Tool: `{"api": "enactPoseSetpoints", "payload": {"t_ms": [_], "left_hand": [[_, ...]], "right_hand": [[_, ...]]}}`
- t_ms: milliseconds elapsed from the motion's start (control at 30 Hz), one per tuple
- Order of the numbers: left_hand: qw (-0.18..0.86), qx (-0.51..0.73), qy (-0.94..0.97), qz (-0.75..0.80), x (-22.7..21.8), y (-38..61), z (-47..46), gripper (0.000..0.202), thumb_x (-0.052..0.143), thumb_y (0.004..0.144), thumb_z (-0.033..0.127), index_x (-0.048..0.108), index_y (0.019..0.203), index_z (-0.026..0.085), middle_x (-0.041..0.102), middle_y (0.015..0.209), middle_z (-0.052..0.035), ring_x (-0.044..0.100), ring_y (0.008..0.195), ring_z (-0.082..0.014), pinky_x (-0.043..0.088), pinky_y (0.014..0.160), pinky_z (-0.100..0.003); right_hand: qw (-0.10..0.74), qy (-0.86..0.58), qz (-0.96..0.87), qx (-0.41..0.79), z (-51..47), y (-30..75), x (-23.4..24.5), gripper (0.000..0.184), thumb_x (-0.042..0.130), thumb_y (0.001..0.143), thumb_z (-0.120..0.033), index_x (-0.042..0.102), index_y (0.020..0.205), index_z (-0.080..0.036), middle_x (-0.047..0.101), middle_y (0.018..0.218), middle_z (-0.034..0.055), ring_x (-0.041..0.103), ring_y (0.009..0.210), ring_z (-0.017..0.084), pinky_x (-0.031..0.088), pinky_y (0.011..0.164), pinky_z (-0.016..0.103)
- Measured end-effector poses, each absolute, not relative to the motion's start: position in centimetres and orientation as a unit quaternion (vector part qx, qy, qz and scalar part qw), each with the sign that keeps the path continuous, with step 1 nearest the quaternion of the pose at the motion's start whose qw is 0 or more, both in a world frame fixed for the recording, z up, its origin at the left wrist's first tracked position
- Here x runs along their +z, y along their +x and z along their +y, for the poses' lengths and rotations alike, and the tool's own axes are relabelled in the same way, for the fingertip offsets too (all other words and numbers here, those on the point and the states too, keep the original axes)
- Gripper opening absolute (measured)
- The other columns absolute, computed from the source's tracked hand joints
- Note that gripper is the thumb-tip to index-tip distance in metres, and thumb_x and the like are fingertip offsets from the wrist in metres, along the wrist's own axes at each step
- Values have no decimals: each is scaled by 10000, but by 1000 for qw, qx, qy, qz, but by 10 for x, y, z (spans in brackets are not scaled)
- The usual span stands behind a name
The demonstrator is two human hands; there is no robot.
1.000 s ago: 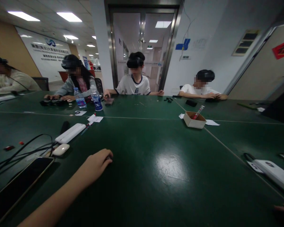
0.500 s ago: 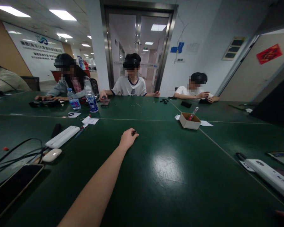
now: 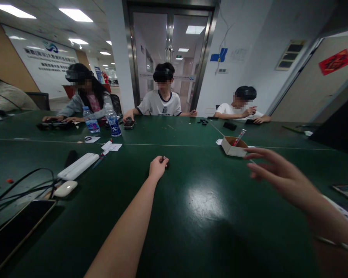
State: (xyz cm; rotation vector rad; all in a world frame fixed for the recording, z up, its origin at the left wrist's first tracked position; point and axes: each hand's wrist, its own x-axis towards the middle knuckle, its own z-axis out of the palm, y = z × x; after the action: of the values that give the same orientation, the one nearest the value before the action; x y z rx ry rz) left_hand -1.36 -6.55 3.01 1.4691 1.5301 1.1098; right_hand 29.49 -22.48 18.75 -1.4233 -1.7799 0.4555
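My left hand (image 3: pixel 157 167) is closed around a small dark object (image 3: pixel 162 158), whose tip shows above the fingers; its kind I cannot make out. That hand rests low over the middle of the green table (image 3: pixel 174 216). On the right, my right hand (image 3: pixel 274 170) is raised above the table with fingers apart and nothing in them, slightly blurred. Its fingertips overlap the near right corner of a small open cardboard box (image 3: pixel 231 150) in the view; whether they touch it I cannot tell. A clear tube with red in it (image 3: pixel 239 137) leans inside the box.
At left lie a white power strip (image 3: pixel 79 166), a white earbud case (image 3: pixel 66 189), black cables and a phone (image 3: pixel 20 227). Two bottles (image 3: pixel 113 124) and paper slips (image 3: pixel 111 146) stand farther back. Several people sit across the table. Small black pieces (image 3: pixel 203 122) lie near them.
My right hand has come into view from the lower right and reached toward the cardboard box. My left hand keeps its grip, nearly in place. The view has shifted slightly.
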Motion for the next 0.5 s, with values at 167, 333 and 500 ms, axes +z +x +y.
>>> {"api": "enactPoseSetpoints", "payload": {"t_ms": [167, 333, 500], "left_hand": [[424, 533, 528, 506, 21, -16, -69, 201, 611, 841, 302, 653, 974, 157, 691, 905, -68, 638, 727, -144, 494, 694, -257], [481, 597, 472, 435, 19, -18, -63, 322, 649, 795, 375, 633, 1003, 129, 680, 1028, -106, 624, 721, -122, 505, 675, -242], [509, 574, 497, 406, 18, -18, -60, 411, 705, 734, 438, 638, 1001, 133, 677, 1044, -111, 635, 769, -135, 523, 725, -266]], "right_hand": [[286, -512, -676, 446, -132, 210, 126, 530, 709, 801, -440, 546, 1254, -219, 604, 1095, 92, 638, 676, 143, 553, 582, 265], [334, -431, -521, 657, -73, 150, 55, 408, 701, 840, -397, 531, 1152, -197, 652, 834, 47, 678, 630, 168, 572, 557, 263], [471, -343, -459, 670, -62, 141, 26, 251, 719, 837, -280, 579, 1002, -152, 660, 725, 34, 656, 581, 130, 553, 541, 213]]}}
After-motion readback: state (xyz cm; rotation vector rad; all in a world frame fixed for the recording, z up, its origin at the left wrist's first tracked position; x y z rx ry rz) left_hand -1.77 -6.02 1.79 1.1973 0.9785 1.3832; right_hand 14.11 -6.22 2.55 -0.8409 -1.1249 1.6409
